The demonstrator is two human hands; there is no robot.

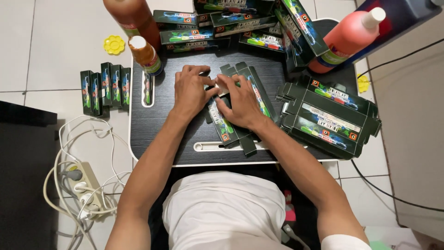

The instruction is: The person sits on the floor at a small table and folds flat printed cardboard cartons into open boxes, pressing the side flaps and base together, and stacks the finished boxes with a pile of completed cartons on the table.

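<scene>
Both my hands rest on a flat, unfolded black carton (231, 127) with green and blue print, lying on a small black lap table (157, 134). My left hand (190, 90) presses the carton's upper left part. My right hand (240, 103) lies across its middle, fingers curled over a flap, touching the left hand's fingers. A second flat carton (256, 85) sits partly under my right hand.
A stack of flat cartons (330, 118) lies at the table's right. Assembled boxes (217, 30) pile along the far edge. Orange bottles (145, 54) (347, 39) stand at the back. Several boxes (105, 88) stand on the floor left, near a power strip (85, 187) with cables.
</scene>
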